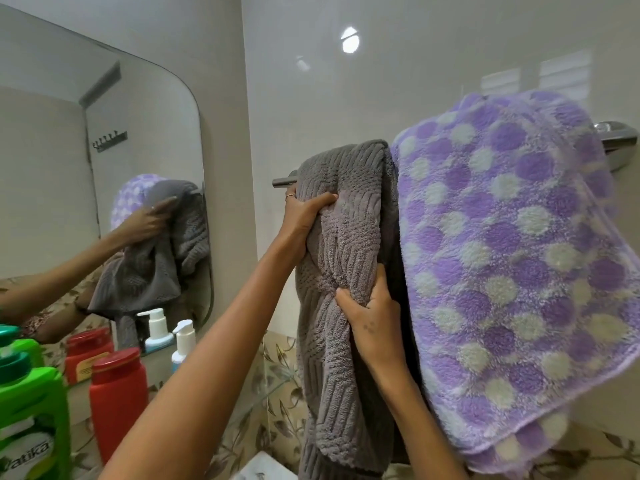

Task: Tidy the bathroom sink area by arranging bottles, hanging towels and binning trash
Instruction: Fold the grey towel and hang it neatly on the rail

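Head view shows me mid-way through hanging the grey towel (341, 271), draped over the towel rail (284, 182) at frame centre, just beside the purple spotted towel (512, 271) on the right. My left hand (304, 220) has its grip bunched on the cloth near the rail; my right hand (372, 323) pinches a fold lower down. To do this well, I judge I should pull the twisted front flat and even out both hanging halves without dragging the neighbour. At lower left stand a green bottle (31, 403), a red bottle (117, 403) and a white pump bottle (183, 341) under the mirror (104, 133); my forearms cross above them.
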A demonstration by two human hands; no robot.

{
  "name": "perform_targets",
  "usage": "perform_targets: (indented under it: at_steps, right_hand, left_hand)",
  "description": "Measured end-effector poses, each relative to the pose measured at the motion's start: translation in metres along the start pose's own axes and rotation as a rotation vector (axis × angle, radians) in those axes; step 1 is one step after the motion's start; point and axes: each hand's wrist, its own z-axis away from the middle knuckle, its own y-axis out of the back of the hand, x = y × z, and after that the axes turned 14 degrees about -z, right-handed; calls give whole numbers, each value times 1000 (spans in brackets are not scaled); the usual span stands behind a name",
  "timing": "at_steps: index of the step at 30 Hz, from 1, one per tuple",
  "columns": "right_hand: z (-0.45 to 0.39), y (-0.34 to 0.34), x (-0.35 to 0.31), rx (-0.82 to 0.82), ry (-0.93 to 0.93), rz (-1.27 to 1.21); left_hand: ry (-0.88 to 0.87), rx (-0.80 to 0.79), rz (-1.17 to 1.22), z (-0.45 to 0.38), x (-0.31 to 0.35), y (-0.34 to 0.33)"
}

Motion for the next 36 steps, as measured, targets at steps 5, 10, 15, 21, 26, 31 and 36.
perform_targets:
  at_steps: [5,10,15,21,26,31,36]
  right_hand:
    - [0,3,-7,52,-14,50]
    - [-29,0,-29,145,151,41]
    - [-76,-13,-51,126,113,155]
    - [-100,-25,-52,142,-1,271]
    - [-81,-3,-29,113,30,40]
    - [-70,10,-27,47,87,-3]
    - [2,20,1,-170,-26,103]
  left_hand:
    - [-22,6,91,1,-11,1]
    - [-29,-82,230,13,-20,2]
    - [-57,-255,361,31,-30,9]
    - [79,-337,576,59,-54,3]
    - [60,-355,397,86,-69,4]
    - [9,-299,47,81,-51,22]
    - [-104,-105,-100,32,-5,22]
